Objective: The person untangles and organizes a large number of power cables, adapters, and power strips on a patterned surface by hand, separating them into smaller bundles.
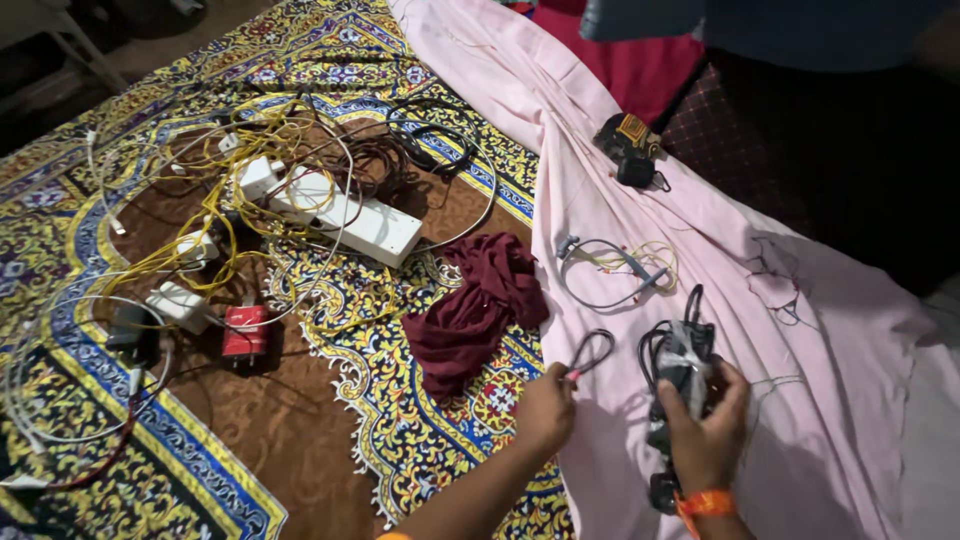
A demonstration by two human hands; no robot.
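Hands sorting cables on pink cloth (640, 250)

Left hand (545, 408) pinched a looped cable (592, 352); right hand (705, 425) gripped a black bundle (682, 360) (fingers wrapped tight).

Warm indoor light, dim at edges — slight blur, deep shadows top-right.

Single head-worn view, looking steeply down and forward, close above the patterned carpet (300, 420) and pink cloth (800, 330); hands at the lower edge
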